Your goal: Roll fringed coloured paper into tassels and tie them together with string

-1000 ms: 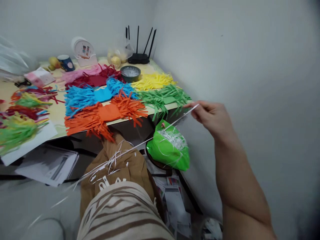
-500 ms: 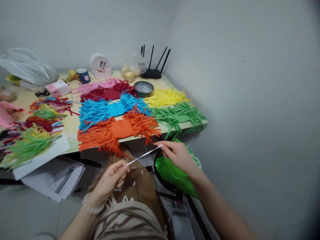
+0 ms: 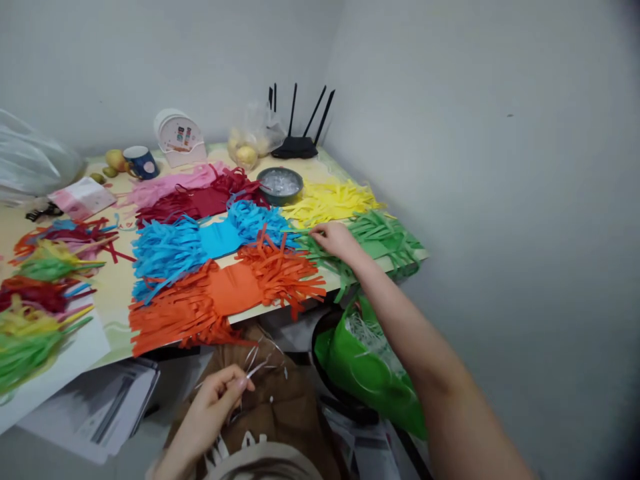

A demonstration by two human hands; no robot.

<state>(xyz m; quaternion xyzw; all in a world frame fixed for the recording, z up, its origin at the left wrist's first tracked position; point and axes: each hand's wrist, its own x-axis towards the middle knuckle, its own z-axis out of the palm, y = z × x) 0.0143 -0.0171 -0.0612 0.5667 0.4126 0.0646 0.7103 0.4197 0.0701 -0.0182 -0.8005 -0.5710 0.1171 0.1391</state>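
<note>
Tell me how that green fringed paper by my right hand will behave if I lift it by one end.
Probably floppy: the green fringed paper is cut into thin strips that already droop over the table edge. Likely very light, so the right hand could shift it with a nudge. Strips may tangle or tear; they lie crossed over each other.

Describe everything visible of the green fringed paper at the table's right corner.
The green fringed paper is a thin sheet with an uncut middle band and both ends slit into narrow strips. It lies flat on the table corner, some strips drooping over the front edge. The right hand rests on its left fringe.
</note>
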